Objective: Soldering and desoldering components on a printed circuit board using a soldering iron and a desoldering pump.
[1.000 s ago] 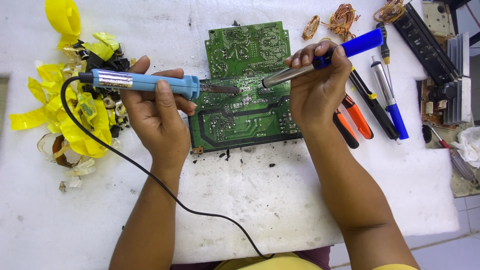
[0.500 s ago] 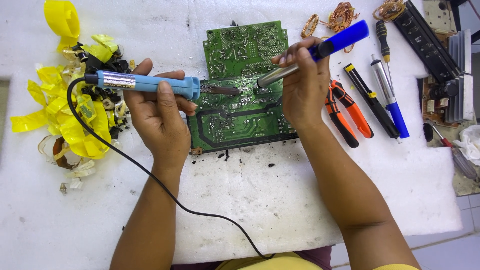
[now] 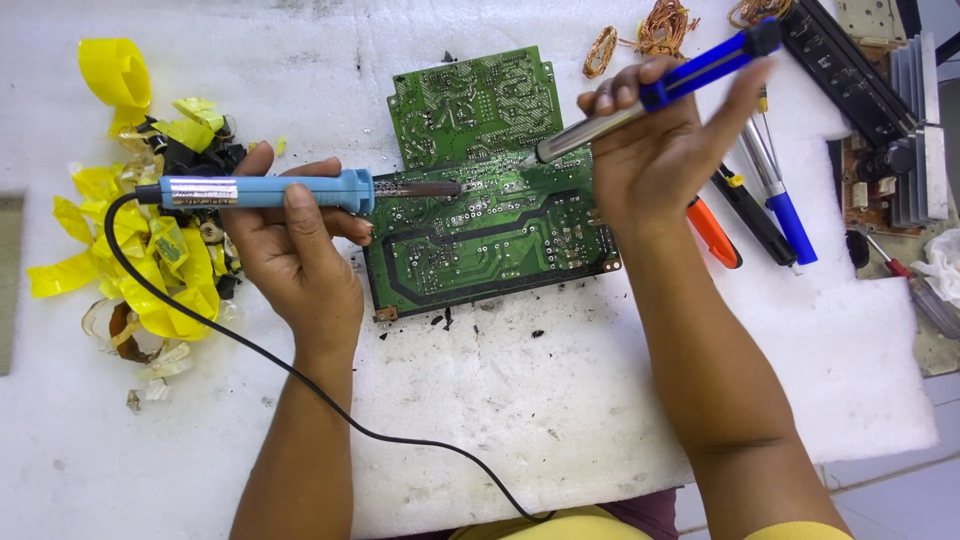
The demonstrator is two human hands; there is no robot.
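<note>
While both hands work, one circuit board [image 3: 490, 215], two tools

Both forearms are bare from wrist to elbow — no watch, ring or glove on the left hand [image 3: 300, 265] or the right hand [image 3: 650, 160] — and yellow cloth shows at the near edge, under the right elbow and between the arms.

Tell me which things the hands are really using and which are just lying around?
In use:
- left hand holding the light blue soldering iron
- right hand holding the blue and silver solder sucker
- green circuit board, both tips over it

Lying about:
- yellow tape scraps
- copper wire coils
- orange-handled pliers
- blue-handled screwdriver
- finned heat sink
</note>
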